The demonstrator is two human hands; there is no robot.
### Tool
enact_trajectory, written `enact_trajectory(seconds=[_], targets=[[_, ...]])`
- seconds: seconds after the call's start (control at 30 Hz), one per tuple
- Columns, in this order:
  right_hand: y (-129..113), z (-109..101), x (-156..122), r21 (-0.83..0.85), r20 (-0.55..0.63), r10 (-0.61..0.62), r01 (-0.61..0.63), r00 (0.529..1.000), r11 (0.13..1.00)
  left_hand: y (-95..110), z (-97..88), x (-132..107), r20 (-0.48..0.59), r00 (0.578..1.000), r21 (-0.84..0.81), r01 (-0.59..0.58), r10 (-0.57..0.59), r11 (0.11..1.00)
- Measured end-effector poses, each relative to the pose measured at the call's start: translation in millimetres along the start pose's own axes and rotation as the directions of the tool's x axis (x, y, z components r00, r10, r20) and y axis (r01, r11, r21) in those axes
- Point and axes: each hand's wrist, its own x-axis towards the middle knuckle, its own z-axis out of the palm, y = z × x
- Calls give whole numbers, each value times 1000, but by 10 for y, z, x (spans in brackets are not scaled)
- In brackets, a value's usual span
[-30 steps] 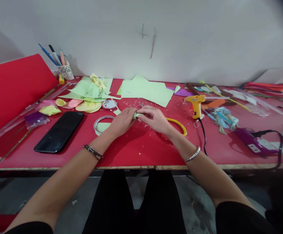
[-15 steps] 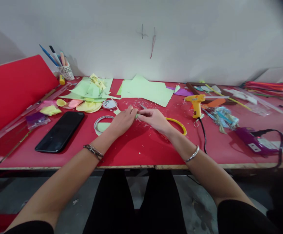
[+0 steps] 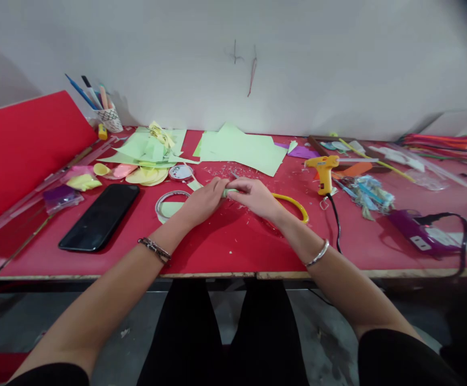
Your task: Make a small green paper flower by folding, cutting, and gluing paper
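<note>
well, small green piece [image 3: 225, 193]: at the centre of the frame, caught between both hands; whether it is rolled or folded is hard to tell at this size.
handling it well: light, even pressure from both sides seems best, as a hard squeeze could crease it; small fingertip turns should give more control.
left hand [image 3: 204, 200]: back turned up, fingers curled together and pinching the piece's left end.
right hand [image 3: 254, 197]: thumb and forefinger pinching its right end, other fingers bent inward.
forearms: left [image 3: 112, 295] from the lower left corner, right [image 3: 349, 289] from the lower right, converging mid-frame over the red worktop [image 3: 213, 246], wrists fairly straight.
pale shreds [image 3: 253, 170]: scattered just above the hands in the frame; holding the piece clear of them should keep it clean.
rings: a whitish one [image 3: 158, 206] left of the left hand, a yellow one [image 3: 297, 202] partly hidden by the right wrist; elbow movements are best kept small between them.
</note>
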Motion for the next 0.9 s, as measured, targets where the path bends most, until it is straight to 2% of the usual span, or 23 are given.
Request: enact_trajectory(seconds=[0.13,0.23,0.33,0.57,0.9], targets=[[20,-2,0,204,72,108,-121,992,971,-36,52,-5,-92,995,-147,-47,33,988],[14,-2,5,194,48,116,-123,992,973,-43,67,-4,-127,992,-263,-49,16,963],[0,-7,10,192,9,90,-90,996,977,-31,53,3,-91,996,-308,-4,-26,951],[7,-29,13,140,7,70,-70,998,988,-39,46,7,-58,998,-307,-13,-5,952],[17,33,-13,64,-51,39,-36,998,997,18,-20,-7,35,999,-179,27,-21,983]])
